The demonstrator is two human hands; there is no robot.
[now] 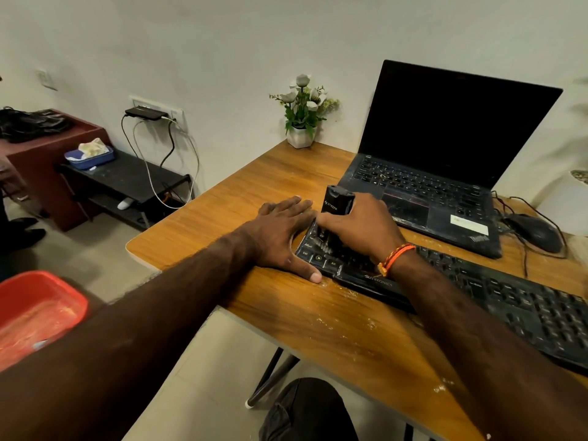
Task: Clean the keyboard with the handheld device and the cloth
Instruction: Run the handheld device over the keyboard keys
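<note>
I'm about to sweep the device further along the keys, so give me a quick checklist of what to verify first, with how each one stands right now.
1. Grip on the handheld device: ok. The right hand is wrapped round its black body.
2. Brush end on the keys: ok. It sits on the left end of the keyboard, near the Ctrl and Alt keys.
3. Keyboard steadied: ok. The left hand lies flat on the table against the keyboard's left edge.
4. Path to the right: ok. The remaining keys lie uncovered.
5. Device switched on: cannot tell.
6. Cloth within reach: not ok. No cloth shows on the table.
</note>
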